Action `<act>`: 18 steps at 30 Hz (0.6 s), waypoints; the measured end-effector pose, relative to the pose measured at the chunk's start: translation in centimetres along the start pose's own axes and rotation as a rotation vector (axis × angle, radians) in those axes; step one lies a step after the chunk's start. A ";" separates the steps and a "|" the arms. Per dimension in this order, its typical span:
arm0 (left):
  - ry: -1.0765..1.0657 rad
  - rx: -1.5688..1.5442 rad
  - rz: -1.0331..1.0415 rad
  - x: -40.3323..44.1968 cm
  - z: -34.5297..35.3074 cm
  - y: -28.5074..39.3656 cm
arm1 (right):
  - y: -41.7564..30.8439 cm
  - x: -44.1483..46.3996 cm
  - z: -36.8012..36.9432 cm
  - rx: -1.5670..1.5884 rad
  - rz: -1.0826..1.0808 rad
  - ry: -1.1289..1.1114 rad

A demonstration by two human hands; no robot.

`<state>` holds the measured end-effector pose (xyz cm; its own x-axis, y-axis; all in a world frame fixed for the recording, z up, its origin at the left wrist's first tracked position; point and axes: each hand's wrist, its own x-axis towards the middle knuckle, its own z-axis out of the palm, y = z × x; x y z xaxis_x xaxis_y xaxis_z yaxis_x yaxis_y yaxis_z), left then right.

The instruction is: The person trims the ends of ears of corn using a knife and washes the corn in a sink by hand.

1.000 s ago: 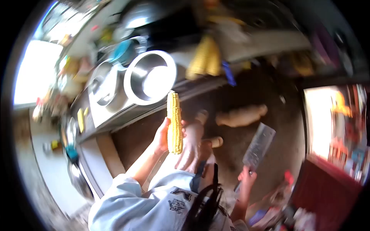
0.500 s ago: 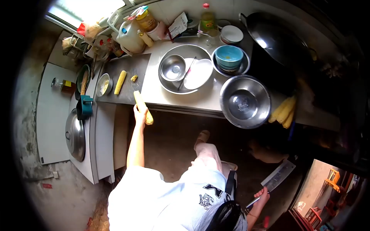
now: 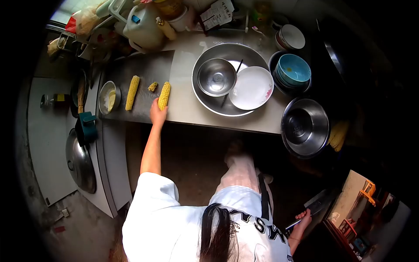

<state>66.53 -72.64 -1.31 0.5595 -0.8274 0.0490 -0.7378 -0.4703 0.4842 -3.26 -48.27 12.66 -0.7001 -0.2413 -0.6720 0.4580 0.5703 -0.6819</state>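
Observation:
In the head view, my left hand is closed around the lower end of a yellow corn cob, upright in view at the right edge of the dark board. Whether the cob rests on the surface I cannot tell. A second corn cob lies on the board to the left, and a small corn chunk sits between the two. Low on the right, away from the counter, my right hand grips the handle of a cleaver; its wide blade is dim in shadow.
A small metal bowl stands left of the cobs. Right of the board is a large steel basin with a bowl and white plate. Blue bowls, another steel basin and more corn are farther right.
My left hand has carried the corn cob from the counter's front edge onto the board area, beside the chunk. The cleaver stays in my right hand, and the camera view has shifted.

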 end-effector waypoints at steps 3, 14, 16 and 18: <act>-0.045 0.023 -0.004 -0.4 1.1 2.1 | 0.0 -0.7 0.9 -0.020 -0.011 0.007; 0.342 0.272 0.474 -2.7 -2.0 10.0 | 0.3 -0.4 2.7 0.057 -0.102 0.039; 0.259 0.142 0.731 -4.2 -2.3 15.5 | 0.7 0.7 2.3 0.114 -0.146 0.048; 0.154 -0.110 0.901 -8.4 -1.8 24.0 | -0.1 2.4 1.8 0.152 -0.147 0.075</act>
<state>44.80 -76.46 11.50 -0.1597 -0.8127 0.5603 -0.8835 0.3708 0.2860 -3.99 -50.33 10.65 -0.8017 -0.2506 -0.5427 0.4216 0.4067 -0.8105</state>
